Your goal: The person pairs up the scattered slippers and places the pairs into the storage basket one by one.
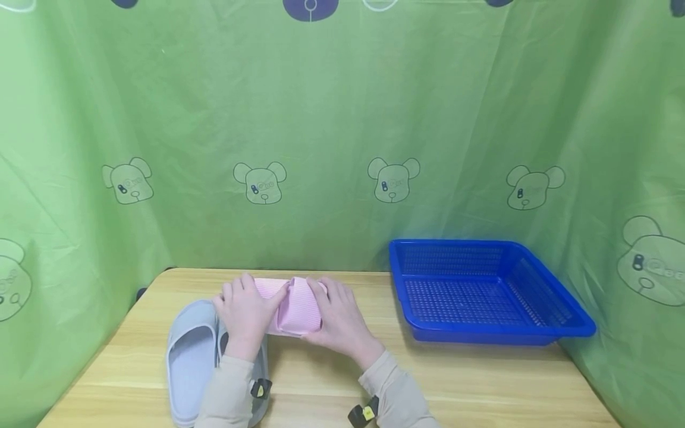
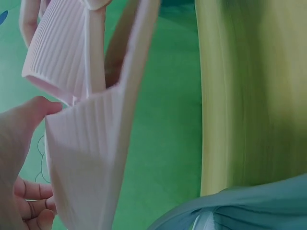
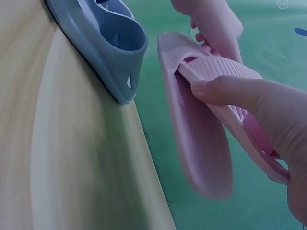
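A pair of pink ribbed slippers is held up over the table between both hands. My left hand grips the left pink slipper, its thumb at the edge of the strap. The right pink slipper is in my right hand, whose thumb presses on it in the right wrist view. The two slippers overlap, one pushed partly into the other's strap opening. Below and left of them, a pair of grey-blue slippers lies on the table, partly hidden behind my left forearm.
A blue plastic basket with mesh walls stands at the table's back right. The wooden table reaches back to a green curtain printed with bear faces, which also hangs along both sides.
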Tool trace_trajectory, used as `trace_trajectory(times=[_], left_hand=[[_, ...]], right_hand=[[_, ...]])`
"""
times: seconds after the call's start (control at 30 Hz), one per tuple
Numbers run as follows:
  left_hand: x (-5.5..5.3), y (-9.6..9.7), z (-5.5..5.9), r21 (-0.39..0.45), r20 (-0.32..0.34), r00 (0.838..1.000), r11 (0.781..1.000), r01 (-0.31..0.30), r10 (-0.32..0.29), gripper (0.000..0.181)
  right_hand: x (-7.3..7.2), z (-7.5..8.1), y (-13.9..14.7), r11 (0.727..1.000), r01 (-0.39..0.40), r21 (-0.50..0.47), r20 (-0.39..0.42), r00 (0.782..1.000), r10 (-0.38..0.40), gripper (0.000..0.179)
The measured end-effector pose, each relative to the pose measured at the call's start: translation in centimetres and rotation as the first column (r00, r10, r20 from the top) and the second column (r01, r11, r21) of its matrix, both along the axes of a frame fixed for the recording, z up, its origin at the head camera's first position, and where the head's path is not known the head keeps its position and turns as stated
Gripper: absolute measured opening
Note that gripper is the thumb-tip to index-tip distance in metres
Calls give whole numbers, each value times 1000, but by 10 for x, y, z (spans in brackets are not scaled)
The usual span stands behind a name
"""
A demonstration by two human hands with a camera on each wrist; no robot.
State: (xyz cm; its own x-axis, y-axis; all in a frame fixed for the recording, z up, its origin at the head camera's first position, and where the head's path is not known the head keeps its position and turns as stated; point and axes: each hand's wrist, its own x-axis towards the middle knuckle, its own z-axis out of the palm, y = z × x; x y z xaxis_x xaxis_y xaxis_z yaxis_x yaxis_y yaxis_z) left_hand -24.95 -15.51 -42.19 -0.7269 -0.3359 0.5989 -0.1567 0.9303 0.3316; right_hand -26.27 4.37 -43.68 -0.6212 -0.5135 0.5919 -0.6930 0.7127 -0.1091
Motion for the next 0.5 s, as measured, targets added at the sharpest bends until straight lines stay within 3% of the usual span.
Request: trace_trajectory(times=[0.5], left_hand=[[0,-3,1,86,16,1000,996,18,-19,79]], right_hand=[[2,4,2,1000,-1,-3,53,999,2,117]])
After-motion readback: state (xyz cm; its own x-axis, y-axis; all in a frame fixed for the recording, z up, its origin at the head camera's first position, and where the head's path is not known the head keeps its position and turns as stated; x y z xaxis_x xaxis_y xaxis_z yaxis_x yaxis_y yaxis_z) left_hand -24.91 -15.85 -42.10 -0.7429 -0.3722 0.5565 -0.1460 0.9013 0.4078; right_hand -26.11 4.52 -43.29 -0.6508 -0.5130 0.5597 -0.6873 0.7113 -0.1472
